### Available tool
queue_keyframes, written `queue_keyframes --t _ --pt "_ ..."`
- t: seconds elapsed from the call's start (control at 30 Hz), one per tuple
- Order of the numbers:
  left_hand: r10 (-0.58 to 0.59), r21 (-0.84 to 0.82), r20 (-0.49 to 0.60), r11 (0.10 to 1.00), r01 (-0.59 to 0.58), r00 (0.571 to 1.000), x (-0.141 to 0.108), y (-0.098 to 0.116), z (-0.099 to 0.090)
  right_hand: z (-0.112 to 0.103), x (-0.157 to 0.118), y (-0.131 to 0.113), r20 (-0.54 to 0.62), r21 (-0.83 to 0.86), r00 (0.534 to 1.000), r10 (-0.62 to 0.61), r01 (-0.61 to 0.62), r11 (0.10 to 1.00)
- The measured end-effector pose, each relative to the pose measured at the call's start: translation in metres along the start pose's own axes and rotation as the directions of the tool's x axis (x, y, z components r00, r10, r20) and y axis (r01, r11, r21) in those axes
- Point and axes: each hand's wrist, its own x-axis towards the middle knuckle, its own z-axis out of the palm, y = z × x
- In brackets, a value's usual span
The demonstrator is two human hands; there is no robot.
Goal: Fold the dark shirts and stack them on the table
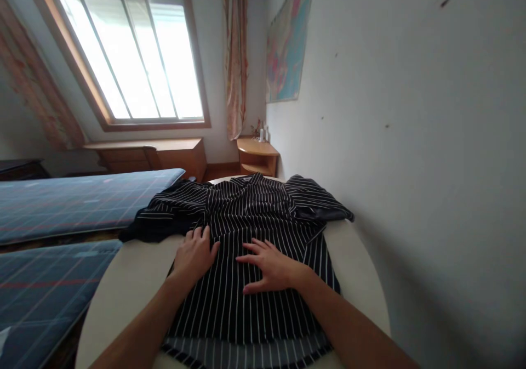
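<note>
A black shirt with white stripes (230, 297) lies spread over a round cream table (119, 292), its collar at the far side and its hem toward me. Both short sleeves stretch out sideways, the left one reaching past the table's edge. My left hand (195, 254) rests on the shirt's left side below the sleeve, fingers extended. Over the middle of the shirt is my right hand (267, 265), its fingers spread and pointing left. Neither hand grips the cloth. Some creases run across the chest.
Two blue plaid mattresses (82, 202) lie to the left, close to the table. A white wall (431, 166) rises along the right side. Beyond the table stand a wooden corner shelf (258, 148) and a low wooden desk (181, 147) under the window.
</note>
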Motion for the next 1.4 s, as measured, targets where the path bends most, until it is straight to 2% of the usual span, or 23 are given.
queue_keyframes --t 0.07,0.1,0.2,0.3,0.47,0.53,0.6,0.67,0.77,0.83,0.87,0.97,1.03,1.13,1.3,1.4 --pt "0.123 -0.051 -0.005 0.991 -0.123 0.992 -0.001 0.005 0.006 0.001 0.0 -0.004 0.011 -0.002 1.0 -0.027 0.027 1.0" --pt "0.157 -0.078 0.035 0.985 -0.154 0.987 -0.001 0.007 0.01 0.0 0.0 -0.006 0.02 -0.001 0.999 -0.044 0.044 0.999" --pt "0.174 -0.107 0.186 0.982 -0.156 0.967 -0.002 0.011 0.023 -0.005 -0.002 -0.011 0.067 0.033 0.993 -0.102 0.1 0.994" --pt "0.172 -0.107 0.234 0.983 -0.15 0.957 -0.004 0.009 0.03 -0.016 -0.005 -0.011 0.08 0.079 0.99 -0.12 0.113 0.99" --pt "0.182 -0.122 0.28 0.981 -0.153 0.943 -0.011 -0.009 0.019 -0.03 -0.017 -0.005 0.054 -0.012 0.995 0.085 -0.085 0.996" --pt "0.2 -0.137 0.307 0.977 -0.165 0.931 -0.016 -0.018 0.011 -0.032 -0.025 -0.006 0.079 -0.023 0.991 0.11 -0.108 0.994" --pt "0.232 -0.13 0.304 0.971 -0.201 0.924 -0.021 -0.025 0.004 -0.034 -0.034 -0.011 0.104 -0.003 0.992 0.07 -0.07 0.998" --pt "0.312 -0.137 0.25 0.949 -0.285 0.917 -0.025 -0.026 -0.001 -0.036 -0.04 -0.017 0.124 0.03 0.992 0.016 -0.02 0.999" --pt "0.493 -0.233 0.164 0.861 -0.452 0.854 -0.031 -0.019 -0.002 -0.041 -0.045 -0.02 0.14 0.074 0.99 -0.012 0.002 0.997" --pt "0.557 -0.302 0.172 0.815 -0.495 0.812 -0.033 -0.011 0.0 -0.041 -0.046 -0.016 0.109 0.065 0.994 0.021 -0.028 0.997" --pt "0.56 -0.317 0.188 0.812 -0.49 0.807 -0.034 -0.008 0.002 -0.041 -0.046 -0.011 0.088 0.044 0.994 0.058 -0.062 0.997" --pt "0.508 -0.296 0.235 0.85 -0.436 0.829 -0.029 -0.005 0.006 -0.036 -0.047 0.005 0.061 -0.022 0.978 0.198 -0.197 0.98" --pt "0.475 -0.272 0.262 0.871 -0.408 0.84 -0.022 -0.01 0.007 -0.034 -0.049 0.015 0.078 -0.024 0.968 0.237 -0.236 0.972" --pt "0.446 -0.25 0.287 0.889 -0.383 0.848 -0.008 -0.024 0.007 -0.035 -0.053 0.024 0.054 0.004 0.98 0.194 -0.195 0.981" --pt "0.432 -0.276 0.264 0.891 -0.361 0.862 0.012 -0.045 0.011 -0.045 -0.062 0.025 -0.048 0.05 0.993 0.109 -0.107 0.993" --pt "0.413 -0.276 0.233 0.896 -0.347 0.881 0.017 -0.047 0.016 -0.049 -0.071 0.024 -0.054 0.052 0.984 0.171 -0.168 0.984"
